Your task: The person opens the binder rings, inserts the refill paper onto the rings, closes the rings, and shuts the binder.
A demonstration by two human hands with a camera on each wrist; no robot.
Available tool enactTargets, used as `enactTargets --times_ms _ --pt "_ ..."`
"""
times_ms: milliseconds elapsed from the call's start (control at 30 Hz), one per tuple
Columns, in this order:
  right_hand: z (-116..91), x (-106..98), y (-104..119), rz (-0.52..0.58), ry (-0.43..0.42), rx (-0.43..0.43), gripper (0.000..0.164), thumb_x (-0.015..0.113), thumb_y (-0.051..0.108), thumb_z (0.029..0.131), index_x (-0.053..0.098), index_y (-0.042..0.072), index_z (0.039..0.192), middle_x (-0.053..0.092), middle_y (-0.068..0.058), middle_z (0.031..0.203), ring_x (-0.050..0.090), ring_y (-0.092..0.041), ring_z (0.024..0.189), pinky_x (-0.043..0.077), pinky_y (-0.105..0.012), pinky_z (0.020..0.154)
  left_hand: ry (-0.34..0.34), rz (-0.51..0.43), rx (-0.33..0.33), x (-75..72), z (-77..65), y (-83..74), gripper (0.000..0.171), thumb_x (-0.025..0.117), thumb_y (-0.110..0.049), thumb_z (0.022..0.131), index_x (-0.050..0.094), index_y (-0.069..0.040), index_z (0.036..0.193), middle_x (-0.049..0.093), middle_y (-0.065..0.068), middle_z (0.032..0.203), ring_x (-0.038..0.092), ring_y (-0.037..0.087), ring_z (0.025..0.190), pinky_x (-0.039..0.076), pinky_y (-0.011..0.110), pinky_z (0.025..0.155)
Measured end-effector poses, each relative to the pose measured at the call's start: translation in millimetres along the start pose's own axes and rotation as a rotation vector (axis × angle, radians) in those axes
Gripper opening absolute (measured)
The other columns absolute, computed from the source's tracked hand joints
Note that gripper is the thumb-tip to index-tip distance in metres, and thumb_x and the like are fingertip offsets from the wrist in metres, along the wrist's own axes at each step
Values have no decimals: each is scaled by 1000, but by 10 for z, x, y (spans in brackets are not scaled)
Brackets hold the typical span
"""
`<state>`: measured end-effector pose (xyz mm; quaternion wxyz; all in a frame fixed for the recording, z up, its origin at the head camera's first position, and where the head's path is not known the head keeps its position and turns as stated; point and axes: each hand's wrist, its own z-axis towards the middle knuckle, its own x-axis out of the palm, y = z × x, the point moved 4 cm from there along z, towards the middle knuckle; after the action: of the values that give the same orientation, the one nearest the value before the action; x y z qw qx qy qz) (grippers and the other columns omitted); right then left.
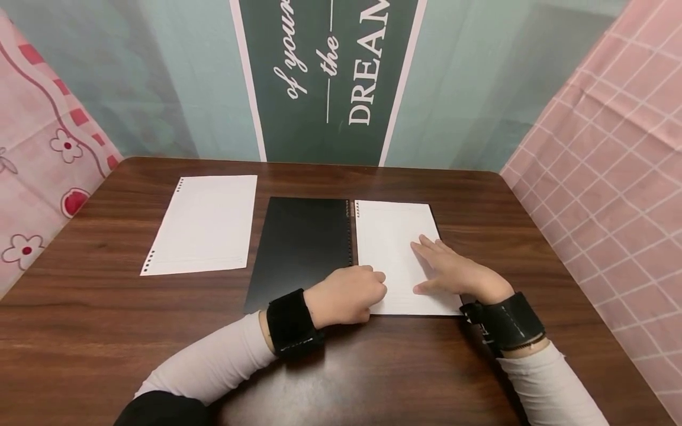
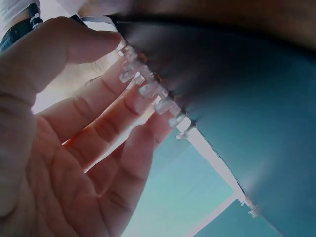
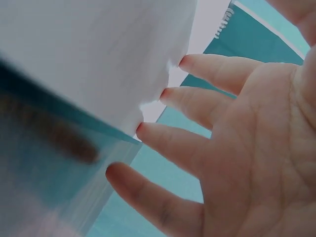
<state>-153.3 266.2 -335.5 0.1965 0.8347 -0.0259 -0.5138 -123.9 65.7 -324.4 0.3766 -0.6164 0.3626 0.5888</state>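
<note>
A black loose-leaf notebook lies spread on the table, its bare cover on the left and white punched paper on the right half. My left hand is at the lower end of the spine, with curled fingers. In the left wrist view, its thumb and fingertips pinch the clear binder rings along the dark cover's edge. My right hand rests on the right side of the white paper, fingers spread. In the right wrist view, several fingertips touch the sheet; the palm holds nothing.
A loose white sheet with punched holes along its left edge lies left of the notebook on the brown wooden table. A green lettered curtain hangs behind. Pink cloths flank both sides. Each wrist wears a black band.
</note>
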Motion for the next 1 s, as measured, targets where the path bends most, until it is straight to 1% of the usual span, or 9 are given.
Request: enactTargets --times_ms 100,200,267,333,433,567,667,900,1000 --pt "31 -31 12 -34 -1 19 89 72 42 88 29 4 155 14 -26 163 8 -55 147 17 -80 105 5 -36 15 9 -29 35 14 69 -8 78 64 -18 70 57 -6 78 52 14 71 36 19 57" --pt "58 -74 10 -44 -21 19 83 69 46 90 34 6 154 18 -26 162 10 -54 148 17 -84 99 60 -90 31 13 -60 81 8 72 -17 83 66 -18 77 56 -7 82 50 13 74 38 20 60" --pt "72 -101 23 -25 -51 -38 77 69 41 91 39 0 150 25 -30 159 15 -54 147 18 -79 105 102 -141 44 -4 -90 117 6 71 -24 87 68 -18 87 57 -7 87 51 11 79 40 20 63" --pt "83 -134 39 -12 -81 -87 74 69 37 92 41 -4 147 29 -35 155 20 -54 145 20 -73 110 133 -185 52 -41 -123 161 15 69 -29 90 70 -17 100 60 -7 95 54 10 86 45 22 68" --pt "106 -201 93 -9 -124 -133 68 67 31 94 43 -9 144 33 -39 150 29 -54 142 24 -64 114 129 -248 57 -136 -194 253 23 66 -28 94 69 -15 112 64 -4 106 59 11 96 50 25 79" --pt "146 -282 180 9 -154 -105 65 63 31 97 42 -5 146 35 -35 152 31 -51 142 28 -63 113 100 -325 4 -259 -306 435 31 65 -25 96 68 -10 123 68 1 119 63 15 110 50 30 97" --pt "177 -306 259 34 -157 -98 64 62 31 97 41 -3 147 38 -31 152 32 -48 143 28 -61 114 62 -374 -60 -320 -399 595 36 64 -26 97 66 -9 128 68 3 125 63 16 117 48 33 103" --pt "266 -314 419 41 -152 -106 63 62 30 98 42 -3 147 43 -29 150 37 -46 141 32 -60 113 -19 -416 -150 -319 -651 946 35 64 -25 97 67 -6 126 70 6 121 66 20 112 51 37 98" --pt "335 -330 503 41 -163 -112 61 61 29 98 42 -3 147 45 -28 148 39 -45 140 33 -60 112 -51 -461 -220 -317 -765 1107 35 64 -24 97 66 -6 127 72 7 118 67 19 107 52 38 95"
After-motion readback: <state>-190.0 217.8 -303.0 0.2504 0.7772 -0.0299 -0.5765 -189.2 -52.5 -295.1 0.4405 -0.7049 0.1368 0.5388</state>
